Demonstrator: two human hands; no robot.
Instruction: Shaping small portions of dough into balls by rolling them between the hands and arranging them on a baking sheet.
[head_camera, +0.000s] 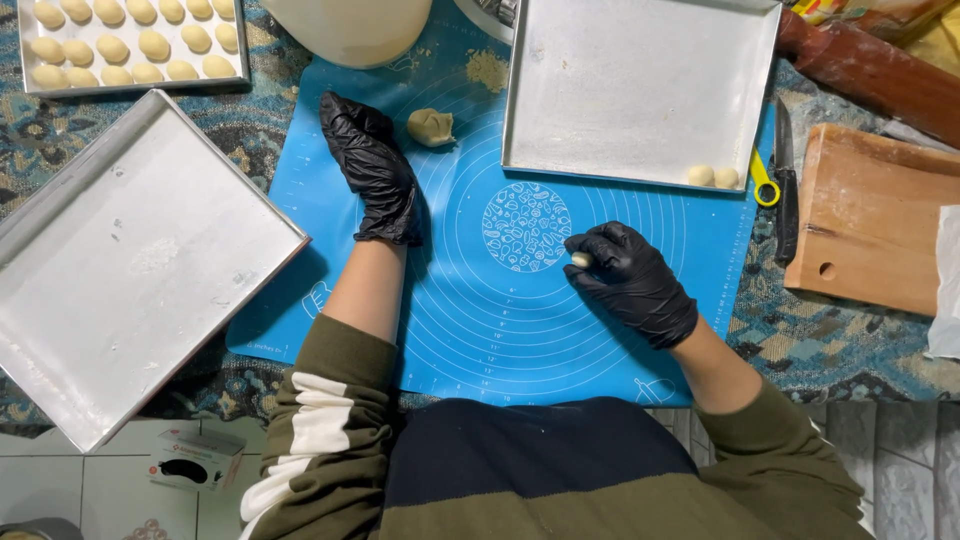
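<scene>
While the right hand (632, 280), gloved in black, is pinching a small dough piece (581, 260) between thumb and fingertips just above the blue silicone mat (480, 320), the left hand (373, 168), also gloved, is lying flat on the mat with fingers held together, near a larger dough lump (431, 127). Beyond the right hand, a square metal tray (640, 90) is holding two shaped dough balls (712, 176) in its near corner. At the far left, another tray (24, 60) is carrying rows of formed pieces.
</scene>
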